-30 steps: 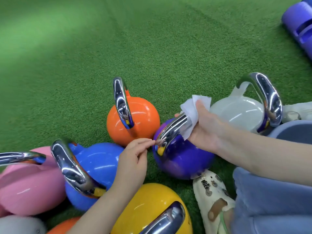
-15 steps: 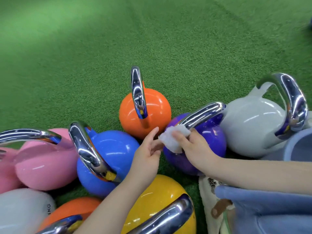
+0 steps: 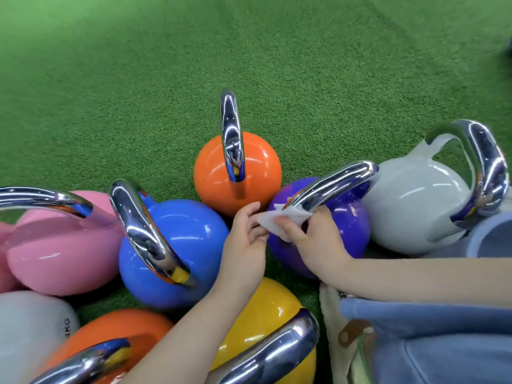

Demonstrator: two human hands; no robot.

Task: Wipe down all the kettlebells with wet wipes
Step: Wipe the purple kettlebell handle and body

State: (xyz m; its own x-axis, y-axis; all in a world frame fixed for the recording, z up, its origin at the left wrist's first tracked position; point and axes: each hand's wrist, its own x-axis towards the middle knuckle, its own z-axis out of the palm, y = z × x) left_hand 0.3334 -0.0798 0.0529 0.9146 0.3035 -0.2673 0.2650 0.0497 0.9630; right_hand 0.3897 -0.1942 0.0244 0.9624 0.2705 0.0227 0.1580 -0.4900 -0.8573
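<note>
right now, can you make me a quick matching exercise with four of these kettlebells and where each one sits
Things:
1. purple kettlebell
2. yellow kettlebell
3. pink kettlebell
4. grey kettlebell

Places:
A. far left, beside the blue kettlebell
B. far right, by the blue trouser leg
C. under the right hand, which holds the wipe
D. nearest the camera, under the left forearm

Pairs: 1-C, 2-D, 3-A, 4-B
</note>
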